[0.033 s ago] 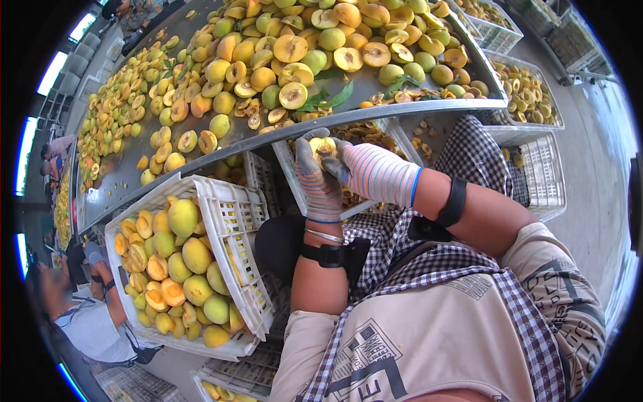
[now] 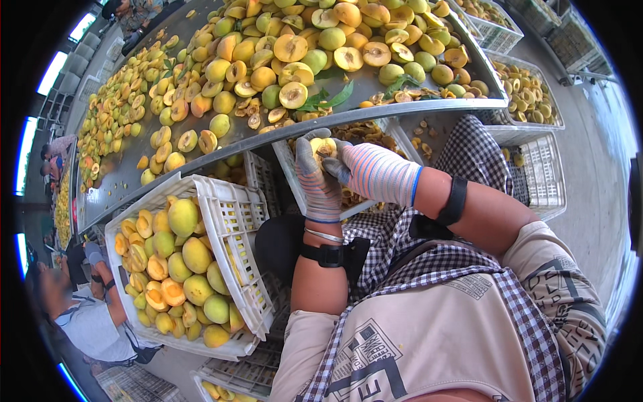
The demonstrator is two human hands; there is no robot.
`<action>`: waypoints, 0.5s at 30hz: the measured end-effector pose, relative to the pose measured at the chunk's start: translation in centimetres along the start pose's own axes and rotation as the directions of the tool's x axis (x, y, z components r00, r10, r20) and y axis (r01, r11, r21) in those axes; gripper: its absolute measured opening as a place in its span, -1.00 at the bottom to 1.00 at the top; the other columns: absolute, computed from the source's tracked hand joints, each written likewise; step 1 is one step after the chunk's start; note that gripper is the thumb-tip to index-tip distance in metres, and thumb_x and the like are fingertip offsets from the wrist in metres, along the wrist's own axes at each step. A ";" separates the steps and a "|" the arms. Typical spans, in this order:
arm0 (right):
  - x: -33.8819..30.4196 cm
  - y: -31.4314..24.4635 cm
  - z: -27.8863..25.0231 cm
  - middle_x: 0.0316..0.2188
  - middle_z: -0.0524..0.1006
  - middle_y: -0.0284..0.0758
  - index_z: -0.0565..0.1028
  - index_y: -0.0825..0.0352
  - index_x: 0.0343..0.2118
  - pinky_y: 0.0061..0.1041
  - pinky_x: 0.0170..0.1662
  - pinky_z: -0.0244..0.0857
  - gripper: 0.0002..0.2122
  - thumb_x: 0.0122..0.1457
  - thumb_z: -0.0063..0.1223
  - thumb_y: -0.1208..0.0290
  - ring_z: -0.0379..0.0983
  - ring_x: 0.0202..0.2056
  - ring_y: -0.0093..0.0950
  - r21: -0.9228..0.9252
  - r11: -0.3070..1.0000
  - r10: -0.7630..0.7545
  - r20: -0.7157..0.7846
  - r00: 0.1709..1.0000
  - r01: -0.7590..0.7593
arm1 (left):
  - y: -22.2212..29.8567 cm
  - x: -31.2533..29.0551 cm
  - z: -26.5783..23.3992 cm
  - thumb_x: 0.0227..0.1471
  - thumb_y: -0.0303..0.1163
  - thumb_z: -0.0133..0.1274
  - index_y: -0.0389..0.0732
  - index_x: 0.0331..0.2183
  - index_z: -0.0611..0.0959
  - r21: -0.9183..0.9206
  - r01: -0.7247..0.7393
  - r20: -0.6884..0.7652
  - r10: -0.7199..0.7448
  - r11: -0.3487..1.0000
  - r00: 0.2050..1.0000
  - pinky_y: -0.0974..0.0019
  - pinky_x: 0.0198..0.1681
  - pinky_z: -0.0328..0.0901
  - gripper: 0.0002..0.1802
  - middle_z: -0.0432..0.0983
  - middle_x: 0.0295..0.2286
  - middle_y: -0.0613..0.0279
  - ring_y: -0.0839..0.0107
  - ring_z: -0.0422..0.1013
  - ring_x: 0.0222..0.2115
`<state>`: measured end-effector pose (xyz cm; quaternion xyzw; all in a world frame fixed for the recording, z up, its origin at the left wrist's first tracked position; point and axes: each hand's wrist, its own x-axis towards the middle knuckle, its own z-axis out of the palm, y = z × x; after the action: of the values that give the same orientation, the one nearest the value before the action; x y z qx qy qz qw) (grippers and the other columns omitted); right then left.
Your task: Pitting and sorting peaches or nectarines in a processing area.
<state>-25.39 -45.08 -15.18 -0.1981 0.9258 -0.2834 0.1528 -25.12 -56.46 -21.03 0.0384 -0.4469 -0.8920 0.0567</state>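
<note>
Both my hands wear striped gloves with grey palms and meet just below the table's front edge. My left hand (image 2: 315, 177) is closed around a cut yellow peach half (image 2: 324, 148), its flesh facing up. Against the fruit's right side presses my right hand (image 2: 368, 169), its fingers curled and pinched; whether a small tool sits in them is hidden. Under my hands stands a white crate (image 2: 290, 175) of brownish peach scraps. Left of my forearms, a tilted white crate (image 2: 231, 221) holds whole and halved yellow-green peaches (image 2: 196, 254).
A metal table (image 2: 268, 136) heaped with whole and halved peaches spans the far side. More crates stand at right, one of fruit halves (image 2: 526, 94) and a lower white one (image 2: 541, 171). A co-worker in a light shirt (image 2: 94, 328) sits at left.
</note>
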 end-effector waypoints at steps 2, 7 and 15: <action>0.0 0.7 -0.1 -0.52 0.49 0.03 0.40 0.50 -0.33 -0.21 -0.30 0.33 -0.62 0.18 -0.15 0.16 0.46 -0.39 -0.06 -0.080 0.996 -0.023 0.042 0.999 0.026 | 0.7 -0.1 0.3 0.11 0.01 -0.17 -0.20 -0.20 0.42 0.019 0.107 -0.004 -0.107 0.994 0.994 0.25 -0.18 0.31 -0.54 0.43 -0.36 0.19 0.35 0.38 -0.33; -0.1 0.9 -1.6 -0.54 0.49 0.01 0.42 0.50 -0.34 -0.25 -0.32 0.34 -0.58 0.21 -0.18 0.11 0.46 -0.40 -0.05 0.017 0.999 0.035 0.095 0.995 -0.037 | 2.2 -0.3 1.6 0.11 0.01 -0.16 -0.20 -0.16 0.40 0.028 0.248 0.014 -0.248 0.968 0.969 0.27 -0.21 0.33 -0.53 0.47 -0.30 0.13 0.35 0.41 -0.35; 0.3 1.0 0.7 -0.53 0.49 0.00 0.38 0.49 -0.19 -0.28 -0.32 0.34 -0.58 0.22 -0.20 0.12 0.46 -0.40 -0.08 0.195 0.980 0.011 0.082 0.997 -0.027 | -0.3 0.2 -0.3 0.08 0.15 -0.16 -0.20 -0.24 0.52 0.111 -0.063 0.014 0.062 0.992 0.998 0.36 -0.22 0.32 -0.43 0.46 -0.37 0.26 0.47 0.39 -0.34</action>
<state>-25.69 -44.78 -16.38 -0.1846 0.8882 -0.3637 0.2114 -25.32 -56.61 -21.45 0.0229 -0.4973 -0.8636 0.0800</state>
